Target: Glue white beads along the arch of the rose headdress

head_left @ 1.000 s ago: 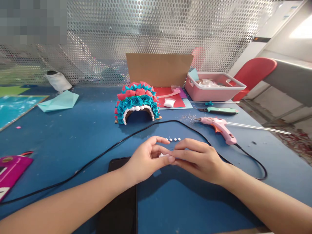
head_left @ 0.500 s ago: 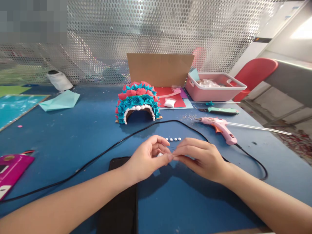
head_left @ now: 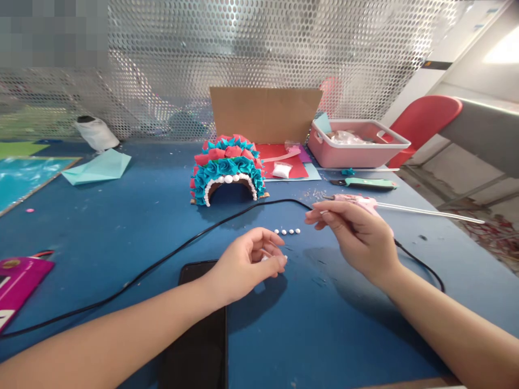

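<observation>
My left hand [head_left: 254,260] is curled above the table, thumb and fingertips closed on a white clay-like lump [head_left: 286,258], more of which shows inside the curled fingers. My right hand [head_left: 357,237] is raised in front of the glue gun, thumb and fingers pinched; a tiny white bit [head_left: 323,212] shows at the fingertips. Several small white balls [head_left: 291,232] lie in a row just beyond my left hand. Behind them stands an arch [head_left: 229,167] covered in blue and red paper flowers, its front edge lined with white balls.
A black cable [head_left: 178,250] crosses the table from the pink glue gun [head_left: 354,200]. A phone [head_left: 198,335] lies under my left forearm. Further back are a green cutter [head_left: 368,184], a white packet [head_left: 281,170] on red paper, a pink basket [head_left: 360,154] and upright cardboard [head_left: 265,113].
My right hand has parted from my left, moving up and right to the front of the glue gun. My left hand has stayed nearly in place.
</observation>
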Demonstrator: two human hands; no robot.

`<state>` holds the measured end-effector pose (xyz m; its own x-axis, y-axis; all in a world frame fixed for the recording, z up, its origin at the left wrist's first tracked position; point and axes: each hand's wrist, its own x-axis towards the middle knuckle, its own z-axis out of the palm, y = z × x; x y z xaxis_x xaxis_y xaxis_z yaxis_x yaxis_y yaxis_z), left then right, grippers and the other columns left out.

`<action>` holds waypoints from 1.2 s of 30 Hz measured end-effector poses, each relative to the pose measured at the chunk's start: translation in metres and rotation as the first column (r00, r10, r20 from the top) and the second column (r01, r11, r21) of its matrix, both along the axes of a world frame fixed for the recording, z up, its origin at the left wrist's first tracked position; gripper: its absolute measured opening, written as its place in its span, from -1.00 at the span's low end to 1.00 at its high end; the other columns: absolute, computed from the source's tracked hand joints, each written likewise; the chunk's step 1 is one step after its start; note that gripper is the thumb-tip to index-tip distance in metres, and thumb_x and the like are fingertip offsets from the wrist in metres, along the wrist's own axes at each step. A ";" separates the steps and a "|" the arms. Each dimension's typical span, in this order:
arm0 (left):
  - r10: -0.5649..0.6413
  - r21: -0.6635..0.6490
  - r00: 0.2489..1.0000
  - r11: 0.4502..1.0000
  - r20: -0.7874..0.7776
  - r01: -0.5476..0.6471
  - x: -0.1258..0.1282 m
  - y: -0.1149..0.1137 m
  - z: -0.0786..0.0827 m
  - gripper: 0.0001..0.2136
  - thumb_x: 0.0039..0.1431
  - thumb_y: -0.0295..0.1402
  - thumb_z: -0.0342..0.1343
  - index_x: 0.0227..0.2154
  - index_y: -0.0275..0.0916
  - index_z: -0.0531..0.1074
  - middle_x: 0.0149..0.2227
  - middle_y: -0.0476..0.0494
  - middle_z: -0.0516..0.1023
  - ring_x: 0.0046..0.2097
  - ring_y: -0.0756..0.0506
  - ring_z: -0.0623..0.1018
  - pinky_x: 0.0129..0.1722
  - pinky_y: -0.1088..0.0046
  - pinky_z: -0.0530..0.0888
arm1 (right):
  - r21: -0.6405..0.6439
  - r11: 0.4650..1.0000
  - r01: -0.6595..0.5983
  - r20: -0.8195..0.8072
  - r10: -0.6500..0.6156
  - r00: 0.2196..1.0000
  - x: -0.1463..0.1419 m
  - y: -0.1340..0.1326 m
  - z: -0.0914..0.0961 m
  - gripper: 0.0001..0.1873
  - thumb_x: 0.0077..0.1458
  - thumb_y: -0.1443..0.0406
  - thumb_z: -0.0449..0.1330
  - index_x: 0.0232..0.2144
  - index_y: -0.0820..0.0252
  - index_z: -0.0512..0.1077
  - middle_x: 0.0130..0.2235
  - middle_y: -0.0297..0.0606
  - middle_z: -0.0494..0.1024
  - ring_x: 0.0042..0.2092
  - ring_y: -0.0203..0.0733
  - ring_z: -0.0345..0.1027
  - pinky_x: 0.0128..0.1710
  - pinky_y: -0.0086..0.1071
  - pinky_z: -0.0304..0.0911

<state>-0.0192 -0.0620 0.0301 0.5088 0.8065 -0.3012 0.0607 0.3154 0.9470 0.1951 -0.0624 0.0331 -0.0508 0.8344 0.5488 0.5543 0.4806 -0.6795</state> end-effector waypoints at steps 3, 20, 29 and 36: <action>0.003 -0.002 1.000 1.000 -0.006 -0.003 0.000 0.000 -0.001 -0.77 0.01 -0.33 0.21 -0.28 -0.24 0.32 -0.41 0.02 0.44 -0.40 0.05 0.51 -0.32 0.44 0.45 | -0.054 0.998 -0.042 -0.051 0.039 0.998 -0.003 0.001 0.000 -0.83 0.20 0.33 0.05 -0.23 0.13 0.43 -0.34 -0.28 0.62 -0.36 -0.29 0.50 -0.35 -0.38 0.45; 0.009 0.003 1.000 1.000 0.002 -0.009 -0.001 0.001 -0.002 -0.77 0.01 -0.33 0.21 -0.28 -0.24 0.33 -0.40 0.03 0.44 -0.40 0.05 0.52 -0.32 0.46 0.46 | -0.255 0.966 -0.052 -0.193 0.002 0.981 0.003 0.009 -0.006 -0.79 0.18 0.18 0.07 -0.31 0.17 0.42 -0.32 -0.23 0.61 -0.29 -0.22 0.51 -0.31 -0.32 0.48; 0.021 0.001 1.000 1.000 0.005 -0.021 -0.001 0.000 -0.002 -0.77 -0.01 -0.31 0.22 -0.30 -0.24 0.34 -0.41 0.03 0.44 -0.41 0.04 0.52 -0.32 0.43 0.45 | -0.236 0.970 0.062 0.062 -0.049 0.997 0.006 0.009 -0.002 -0.79 0.11 0.18 0.13 -0.40 0.15 0.49 -0.40 -0.28 0.61 -0.37 -0.23 0.48 -0.36 -0.36 0.40; 0.018 0.010 1.000 1.000 0.004 -0.018 -0.001 0.000 -0.002 -0.78 0.01 -0.32 0.21 -0.29 -0.25 0.34 -0.41 0.03 0.43 -0.41 0.05 0.52 -0.32 0.45 0.45 | -0.202 0.968 0.148 0.297 -0.083 0.951 0.011 0.013 -0.004 -0.86 0.04 0.20 0.22 -0.45 0.12 0.50 -0.40 -0.31 0.62 -0.39 -0.19 0.49 -0.40 -0.37 0.37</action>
<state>-0.0203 -0.0617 0.0283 0.4950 0.8187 -0.2911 0.0513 0.3069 0.9504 0.2061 -0.0496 0.0287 -0.0733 0.9417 0.3282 0.7821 0.2585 -0.5670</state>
